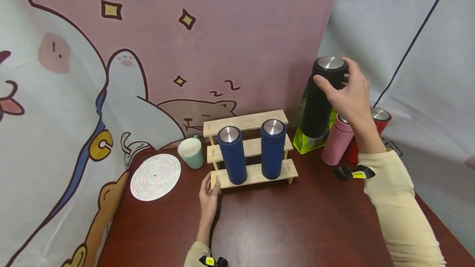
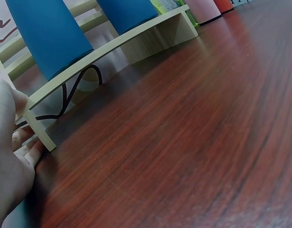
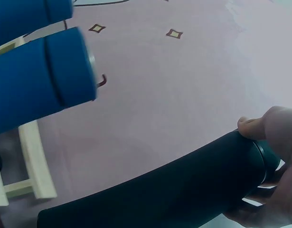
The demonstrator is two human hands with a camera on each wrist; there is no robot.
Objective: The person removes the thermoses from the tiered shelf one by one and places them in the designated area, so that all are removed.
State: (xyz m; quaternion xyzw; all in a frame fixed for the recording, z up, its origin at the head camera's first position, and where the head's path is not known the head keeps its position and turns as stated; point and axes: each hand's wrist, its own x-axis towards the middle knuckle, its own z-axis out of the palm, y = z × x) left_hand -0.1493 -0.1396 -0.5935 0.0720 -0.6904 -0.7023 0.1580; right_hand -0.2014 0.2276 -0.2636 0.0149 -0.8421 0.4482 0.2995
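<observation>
Black flask (image 1: 322, 96) in right hand (image 1: 350, 94), left hand (image 1: 209, 195) on wooden rack (image 1: 256, 174)

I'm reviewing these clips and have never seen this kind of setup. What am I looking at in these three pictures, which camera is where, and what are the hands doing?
No machine here: a person works with bare hands, wearing three cameras. The wide picture comes from the head, looking down at a dark red table. The other two come from the wrists.

The right hand grips a black flask near its lid, lifted off the table. The left hand touches the front corner of a wooden step rack, which carries two blue flasks.

Also on the table: a green mug, a woven coaster, a pink flask, a red flask and a green pouch.
</observation>
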